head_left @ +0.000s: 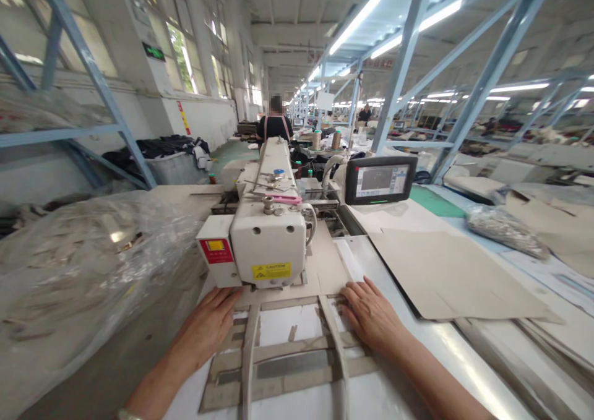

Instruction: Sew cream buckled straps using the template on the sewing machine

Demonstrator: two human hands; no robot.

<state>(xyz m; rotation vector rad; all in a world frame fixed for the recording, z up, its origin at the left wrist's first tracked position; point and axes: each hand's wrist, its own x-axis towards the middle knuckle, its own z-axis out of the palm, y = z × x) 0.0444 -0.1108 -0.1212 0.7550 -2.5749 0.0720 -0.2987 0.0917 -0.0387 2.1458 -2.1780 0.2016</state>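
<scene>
A white industrial sewing machine head stands straight ahead, with a yellow caution label on its front. A beige fabric panel lies under it and runs out to the right. On the near side is a flat template frame with taped crossbars and two long pale straps. My left hand lies flat at the frame's left edge, fingertips close to the machine's lower corner. Fingers spread, my right hand rests on the panel and frame at the right. Neither hand grips anything that shows. The needle area is hidden.
Pink-handled snips lie atop the machine. A control screen stands right of it, behind stacked beige panels. Clear plastic sheeting covers material at left. A person stands beyond the machine, near blue metal posts.
</scene>
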